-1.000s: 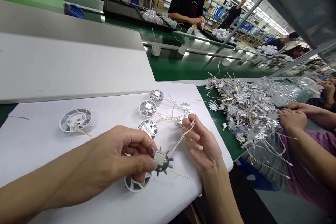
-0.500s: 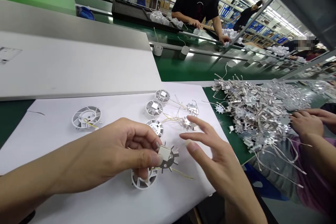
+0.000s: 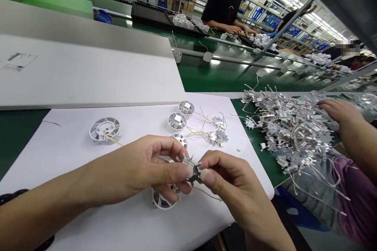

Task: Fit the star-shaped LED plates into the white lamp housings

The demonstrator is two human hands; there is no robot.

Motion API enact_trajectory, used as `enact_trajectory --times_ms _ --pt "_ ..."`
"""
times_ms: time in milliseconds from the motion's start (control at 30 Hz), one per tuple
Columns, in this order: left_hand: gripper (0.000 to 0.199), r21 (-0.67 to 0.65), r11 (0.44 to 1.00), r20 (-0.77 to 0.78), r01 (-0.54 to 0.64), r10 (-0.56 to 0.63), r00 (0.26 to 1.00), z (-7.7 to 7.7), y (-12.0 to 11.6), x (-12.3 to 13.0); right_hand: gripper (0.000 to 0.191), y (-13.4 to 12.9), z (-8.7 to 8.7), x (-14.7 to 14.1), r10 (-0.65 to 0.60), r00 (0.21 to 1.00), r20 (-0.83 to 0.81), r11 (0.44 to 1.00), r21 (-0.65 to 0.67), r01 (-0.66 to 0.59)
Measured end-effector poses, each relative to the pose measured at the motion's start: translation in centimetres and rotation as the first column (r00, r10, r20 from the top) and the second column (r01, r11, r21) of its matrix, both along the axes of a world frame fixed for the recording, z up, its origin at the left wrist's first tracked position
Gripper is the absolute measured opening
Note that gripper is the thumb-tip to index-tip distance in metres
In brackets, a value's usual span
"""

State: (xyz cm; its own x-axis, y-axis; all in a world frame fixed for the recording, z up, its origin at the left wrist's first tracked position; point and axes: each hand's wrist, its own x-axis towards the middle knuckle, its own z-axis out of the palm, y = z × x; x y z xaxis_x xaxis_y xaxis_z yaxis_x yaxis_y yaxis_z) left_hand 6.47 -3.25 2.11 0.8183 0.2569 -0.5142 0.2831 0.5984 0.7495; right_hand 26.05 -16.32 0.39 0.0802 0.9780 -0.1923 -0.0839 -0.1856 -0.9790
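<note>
Hands (image 3: 231, 178) closer now, metal plate (image 3: 194, 176) between

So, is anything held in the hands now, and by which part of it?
Yes, a small metal piece: the left hand pinches one side, the right hand the pronged edge opposite.

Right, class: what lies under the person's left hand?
Below the left hand, the near part of a round white frame shows on the white table, with a yellow wire to its right. The hand covers most of the frame's far part, which cannot be seen.
</note>
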Motion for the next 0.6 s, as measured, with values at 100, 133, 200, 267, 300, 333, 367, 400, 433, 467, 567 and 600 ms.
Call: enact_trajectory --times_ms 100,133,200,267,300,333,367,400,433,467,567,600 --pt "0.033 -0.028 1.000 0.003 -0.014 0.014 1.000 0.2 0.0 0.1 0.042 -0.2 -0.4 0.1 0.029 0.997 -0.077 0.999 -0.017 -0.030" --pt "0.034 -0.042 0.999 0.004 -0.021 0.021 1.000 0.2 0.0 0.1 0.041 -0.3 -0.4 0.2 0.035 0.996 -0.082 0.999 -0.025 -0.037" --pt "0.038 -0.075 0.997 0.001 -0.035 0.036 0.999 0.3 0.1 0.1 0.036 -0.4 -0.2 0.3 0.035 0.997 -0.071 0.998 -0.046 -0.038" --pt "0.044 -0.084 0.996 -0.008 -0.027 0.027 1.000 0.2 0.0 0.0 0.035 -0.5 0.2 0.2 0.040 0.998 -0.043 0.997 -0.061 -0.043" --pt "0.047 -0.078 0.997 -0.012 -0.018 0.017 1.000 0.1 0.0 0.0 0.037 -0.4 0.4 0.1 0.042 0.999 -0.026 0.997 -0.061 -0.044" --pt "0.049 -0.069 0.998 -0.015 -0.007 0.006 1.000 0.0 0.0 0.0 0.041 -0.4 0.6 0.0 0.046 0.999 -0.007 0.997 -0.055 -0.046" --pt "0.050 -0.060 0.998 -0.015 0.002 -0.003 1.000 -0.1 0.0 0.0 0.044 -0.4 0.7 -0.2 0.048 0.999 0.010 0.998 -0.051 -0.047" --pt "0.051 -0.052 0.999 -0.014 0.010 -0.011 1.000 -0.1 0.0 0.0 0.045 -0.3 0.8 -0.3 0.051 0.998 0.023 0.997 -0.054 -0.049" --pt "0.050 -0.046 0.999 -0.011 0.015 -0.016 1.000 -0.1 0.0 0.0 0.045 -0.3 0.8 -0.4 0.049 0.998 0.032 0.997 -0.061 -0.047" --pt "0.048 -0.044 0.999 -0.013 0.019 -0.020 1.000 0.0 0.0 0.0 0.045 -0.3 0.7 -0.4 0.047 0.998 0.034 0.997 -0.071 -0.044" --pt "0.041 -0.038 0.999 -0.031 -0.003 0.002 1.000 0.6 0.0 0.0 0.048 -0.2 0.4 -0.4 0.022 1.000 0.013 0.997 -0.068 -0.021" --pt "0.038 -0.036 0.999 -0.037 -0.026 0.024 0.999 0.8 0.0 0.0 0.048 -0.2 0.3 -0.4 0.013 1.000 -0.008 0.999 -0.047 -0.013"
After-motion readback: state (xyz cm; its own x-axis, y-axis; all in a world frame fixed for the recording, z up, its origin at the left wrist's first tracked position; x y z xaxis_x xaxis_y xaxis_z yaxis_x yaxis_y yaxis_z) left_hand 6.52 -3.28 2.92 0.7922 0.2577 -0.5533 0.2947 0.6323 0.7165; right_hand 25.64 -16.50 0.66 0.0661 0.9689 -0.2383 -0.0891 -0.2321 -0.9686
